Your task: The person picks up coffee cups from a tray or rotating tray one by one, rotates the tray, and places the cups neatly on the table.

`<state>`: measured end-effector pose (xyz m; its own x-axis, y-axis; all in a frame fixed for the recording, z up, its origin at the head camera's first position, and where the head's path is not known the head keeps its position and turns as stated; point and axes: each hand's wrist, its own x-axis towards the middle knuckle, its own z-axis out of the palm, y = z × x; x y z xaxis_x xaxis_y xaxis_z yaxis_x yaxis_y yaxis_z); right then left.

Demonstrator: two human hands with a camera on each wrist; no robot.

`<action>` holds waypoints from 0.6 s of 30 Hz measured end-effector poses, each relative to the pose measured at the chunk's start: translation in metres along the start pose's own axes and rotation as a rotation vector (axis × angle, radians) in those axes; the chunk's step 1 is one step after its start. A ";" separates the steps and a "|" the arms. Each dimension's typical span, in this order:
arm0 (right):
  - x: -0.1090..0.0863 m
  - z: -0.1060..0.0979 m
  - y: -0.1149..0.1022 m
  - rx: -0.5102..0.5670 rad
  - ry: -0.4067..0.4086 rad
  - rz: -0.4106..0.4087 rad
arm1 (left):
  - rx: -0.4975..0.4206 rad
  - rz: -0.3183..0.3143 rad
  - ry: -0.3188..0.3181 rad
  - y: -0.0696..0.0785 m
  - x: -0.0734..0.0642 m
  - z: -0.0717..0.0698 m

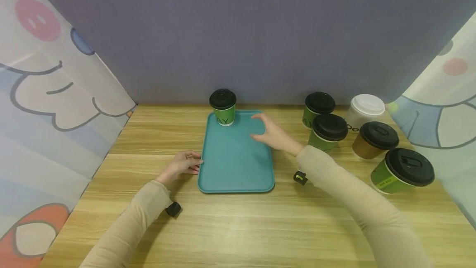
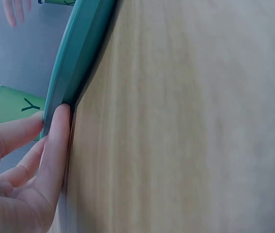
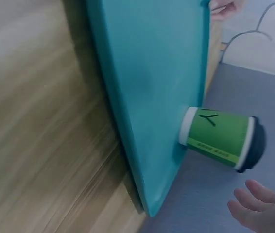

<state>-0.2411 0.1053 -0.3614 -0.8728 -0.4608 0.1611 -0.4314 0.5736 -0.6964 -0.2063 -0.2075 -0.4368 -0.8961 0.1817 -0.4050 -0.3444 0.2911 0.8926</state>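
Note:
A teal tray [image 1: 234,160] lies on the wooden table. At its far left corner stands a green paper cup [image 1: 224,115] with a black lid, upright. My left hand [image 1: 182,163] pinches the tray's left edge; in the left wrist view the thumb [image 2: 23,125] is at the rim and a finger [image 2: 55,145] reaches along its underside. Over the tray's right side hovers my right hand [image 1: 274,133], thumb and fingers spread apart in a C shape, with nothing between them. The right wrist view shows its fingers [image 3: 259,199] apart from the cup.
Right of the tray stand several lidded cups: a green cup [image 1: 309,116] at the back, another green cup [image 1: 322,142] before it, a white cup [image 1: 358,118], a brown cup [image 1: 366,146] and a larger green cup [image 1: 388,177]. A grey wall [image 1: 260,40] rises behind the table.

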 end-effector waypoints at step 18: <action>0.083 0.031 0.007 0.151 -0.007 0.291 | 0.020 -0.002 -0.002 0.003 -0.005 0.001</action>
<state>-0.3094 0.0499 -0.3749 -0.9526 -0.2974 -0.0640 -0.1253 0.5755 -0.8082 -0.2029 -0.2067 -0.4324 -0.8948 0.1827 -0.4074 -0.3407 0.3102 0.8875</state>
